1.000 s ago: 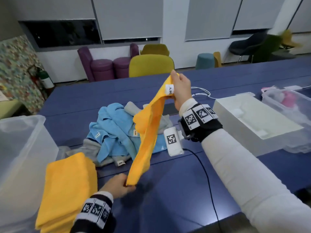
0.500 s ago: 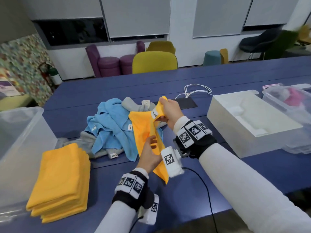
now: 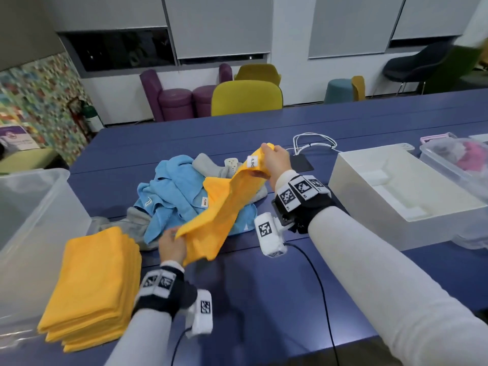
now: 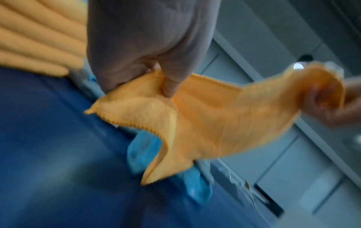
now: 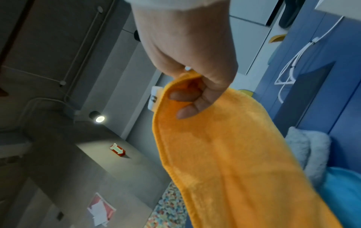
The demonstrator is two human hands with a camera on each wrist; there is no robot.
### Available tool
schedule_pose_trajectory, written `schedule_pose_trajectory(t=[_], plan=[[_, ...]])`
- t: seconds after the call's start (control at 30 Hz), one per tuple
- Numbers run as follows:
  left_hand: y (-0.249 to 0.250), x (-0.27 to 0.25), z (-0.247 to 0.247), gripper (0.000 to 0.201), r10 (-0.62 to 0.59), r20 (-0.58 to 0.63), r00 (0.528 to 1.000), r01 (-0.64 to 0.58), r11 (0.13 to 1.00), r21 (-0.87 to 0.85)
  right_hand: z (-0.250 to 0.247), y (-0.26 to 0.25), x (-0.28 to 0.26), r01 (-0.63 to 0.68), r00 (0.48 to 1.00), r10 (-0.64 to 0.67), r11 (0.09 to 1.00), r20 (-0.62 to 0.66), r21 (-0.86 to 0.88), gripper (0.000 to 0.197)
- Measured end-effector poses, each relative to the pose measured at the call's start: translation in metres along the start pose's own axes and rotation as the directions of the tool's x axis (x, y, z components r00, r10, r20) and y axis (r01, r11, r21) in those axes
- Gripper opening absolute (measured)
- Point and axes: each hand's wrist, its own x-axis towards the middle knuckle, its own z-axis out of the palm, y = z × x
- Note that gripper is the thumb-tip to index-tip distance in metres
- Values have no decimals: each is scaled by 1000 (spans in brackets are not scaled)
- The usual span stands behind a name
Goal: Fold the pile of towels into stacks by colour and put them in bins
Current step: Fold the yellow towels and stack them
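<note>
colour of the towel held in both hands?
Orange-yellow towel, same colour as the folded stack; clearest in the head view.

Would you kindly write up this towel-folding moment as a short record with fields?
Left hand: pinches the near corner of the orange towel
Right hand: grips its far corner, by the white tag
Towel state: unfolded, stretched between the hands above the pile
Pile: blue and grey towels, unfolded, on the table
Stack: folded orange towels, at the left beside the clear bin
Right side: white box, with another clear bin beyond it
</note>
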Motion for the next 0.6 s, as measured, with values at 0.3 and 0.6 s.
schedule_pose_trajectory(t=[0.3, 0.6], plan=[[137, 4, -59, 26, 438, -246, 865, -502, 778, -377, -28, -70, -18, 472, 853, -427, 877, -298, 94, 38], [48, -30, -97, 15, 171, 532, 830, -231, 972, 47, -73, 5, -37, 53, 954, -66, 997, -294, -51, 27]])
